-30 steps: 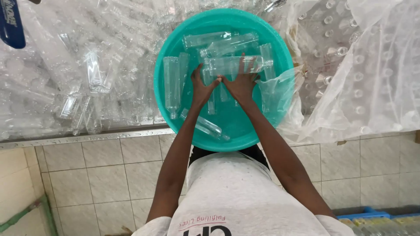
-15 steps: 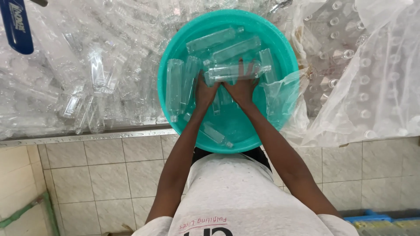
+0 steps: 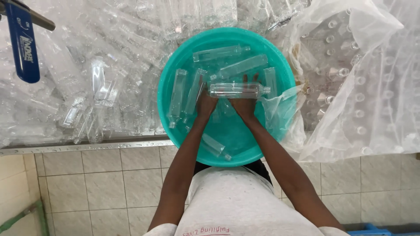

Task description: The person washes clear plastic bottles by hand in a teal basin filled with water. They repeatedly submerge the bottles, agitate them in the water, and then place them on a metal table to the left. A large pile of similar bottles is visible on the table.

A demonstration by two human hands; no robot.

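Note:
A round teal basin [image 3: 175,65] holds water and several clear plastic bottles. Both my hands are inside it. My left hand [image 3: 204,102] and my right hand [image 3: 244,102] together hold one clear bottle [image 3: 238,90] lying sideways across my fingers, its neck pointing right. Other clear bottles [image 3: 178,97] float to the left and at the far side of the basin, and one more bottle [image 3: 214,146] lies near the basin's close rim.
A heap of clear bottles [image 3: 87,78] covers the counter left of the basin. A large plastic bag of bottles [image 3: 363,87] lies on the right. A blue handle [image 3: 24,46] hangs at the top left. A tiled counter front [image 3: 87,175] is below.
The view has shifted a little, so the basin sits lower in the frame. My hands have kept the same bottle, which now lies more level across my fingers.

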